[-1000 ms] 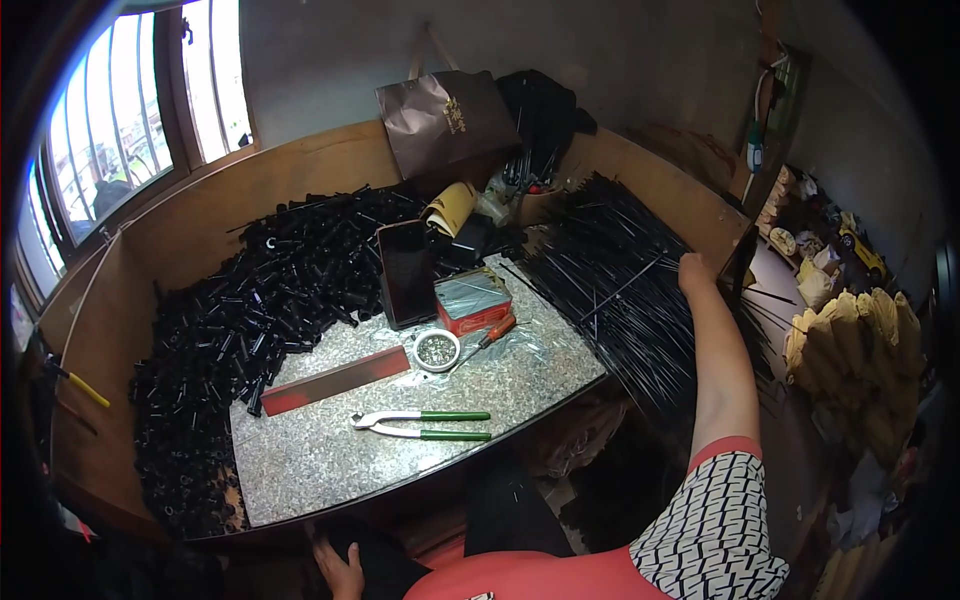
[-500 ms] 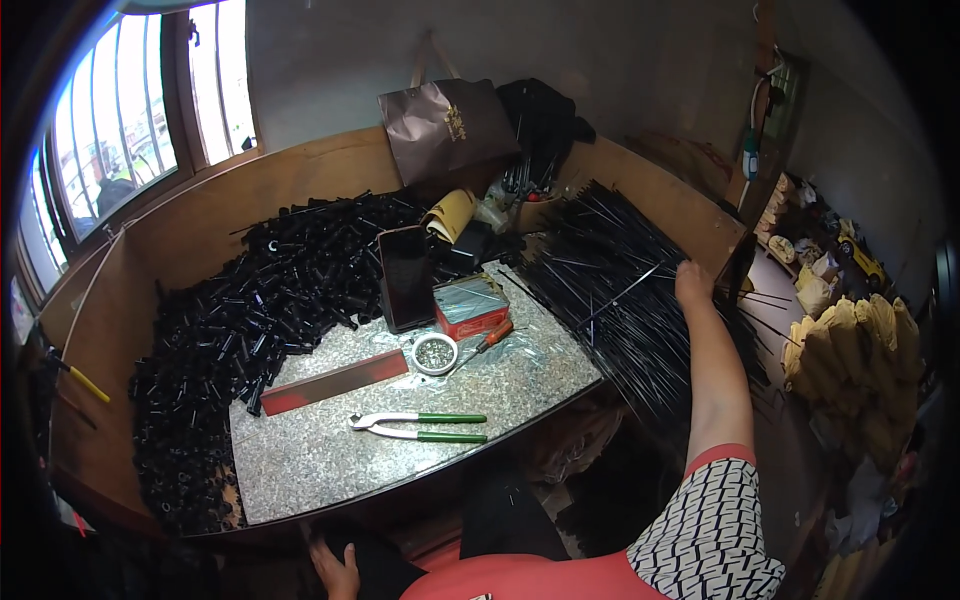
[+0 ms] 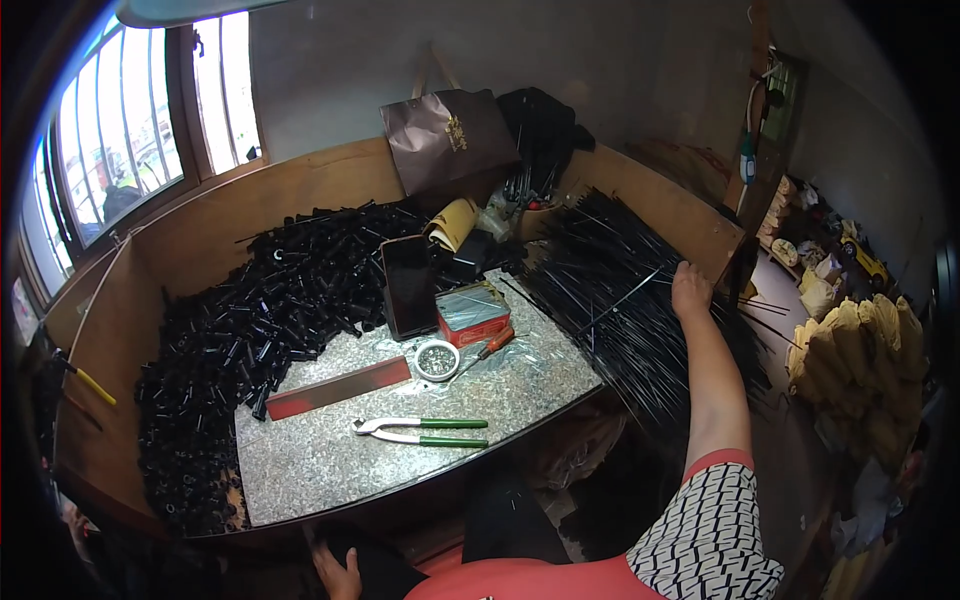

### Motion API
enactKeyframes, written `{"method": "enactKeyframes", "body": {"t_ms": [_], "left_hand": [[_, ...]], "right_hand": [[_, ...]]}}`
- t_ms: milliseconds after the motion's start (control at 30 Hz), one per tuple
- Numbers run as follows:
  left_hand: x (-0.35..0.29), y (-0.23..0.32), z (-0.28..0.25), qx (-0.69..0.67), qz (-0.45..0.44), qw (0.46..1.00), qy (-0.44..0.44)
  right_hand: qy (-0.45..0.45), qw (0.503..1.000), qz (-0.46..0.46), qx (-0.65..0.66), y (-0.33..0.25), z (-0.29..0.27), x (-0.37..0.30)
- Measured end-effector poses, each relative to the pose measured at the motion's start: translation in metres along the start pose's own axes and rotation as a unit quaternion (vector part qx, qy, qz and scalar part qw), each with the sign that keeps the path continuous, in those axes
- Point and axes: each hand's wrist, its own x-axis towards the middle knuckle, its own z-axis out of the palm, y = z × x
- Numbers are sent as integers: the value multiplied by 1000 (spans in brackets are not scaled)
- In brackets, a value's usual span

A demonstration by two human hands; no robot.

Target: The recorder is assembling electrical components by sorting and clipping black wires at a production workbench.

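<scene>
At the right of the bench, my right hand [image 3: 691, 290] reaches over a wide pile of thin black rods [image 3: 640, 340]. Its fingers look curled down onto the rods, but what they grip is hidden. One lighter rod lies slantwise across the pile and ends near this hand. Low at the left, my left hand [image 3: 338, 573] is beside my leg, below the bench edge; thumb and fingers are apart, with nothing in them. Green-handled pincers [image 3: 455, 424] lie on the speckled bench top [image 3: 350, 470], away from both hands.
Behind the pincers are a red bar [image 3: 340, 388], a white dish of small metal bits [image 3: 437, 361], an orange-handled screwdriver [image 3: 497, 342], a red box [image 3: 470, 325] and a dark phone [image 3: 408, 290]. Black tubular parts [image 3: 260, 320] heap at left. Wooden boards [image 3: 320, 165] wall the bench.
The whole view has shifted slightly, so the bench sits a little lower. My right hand stays over the rods with little movement, and my left hand keeps its place.
</scene>
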Motion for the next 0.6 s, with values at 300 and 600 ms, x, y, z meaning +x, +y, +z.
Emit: {"method": "enactKeyframes", "body": {"t_ms": [300,600], "left_hand": [[-1,3,-1,-4,-9,1000,-3],[1,-2,3,8,-9,1000,-2]], "right_hand": [[32,999,-8,14,9,15,2],[23,999,-6,22,5,2,11]]}}
